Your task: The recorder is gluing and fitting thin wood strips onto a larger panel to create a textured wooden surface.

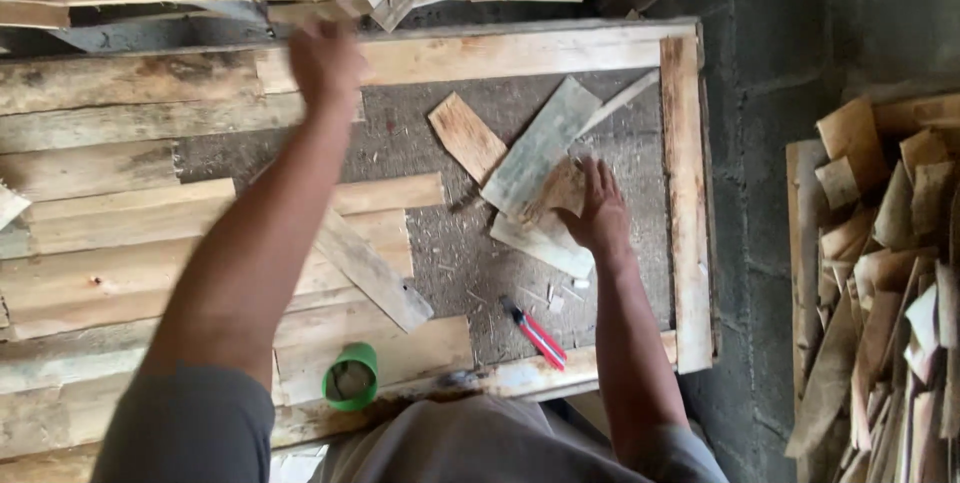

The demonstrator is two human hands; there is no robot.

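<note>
Hands sorting wood scraps.

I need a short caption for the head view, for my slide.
Left hand reaches the wooden frame; right hand rests on wood scraps.

Left hand stretched far forward on a straight, bare arm, motion-blurred, fingers loosely curled; right hand nearer, palm down, fingers spread and pressed flat, forearm angled back toward the grey-sleeved body.
</note>
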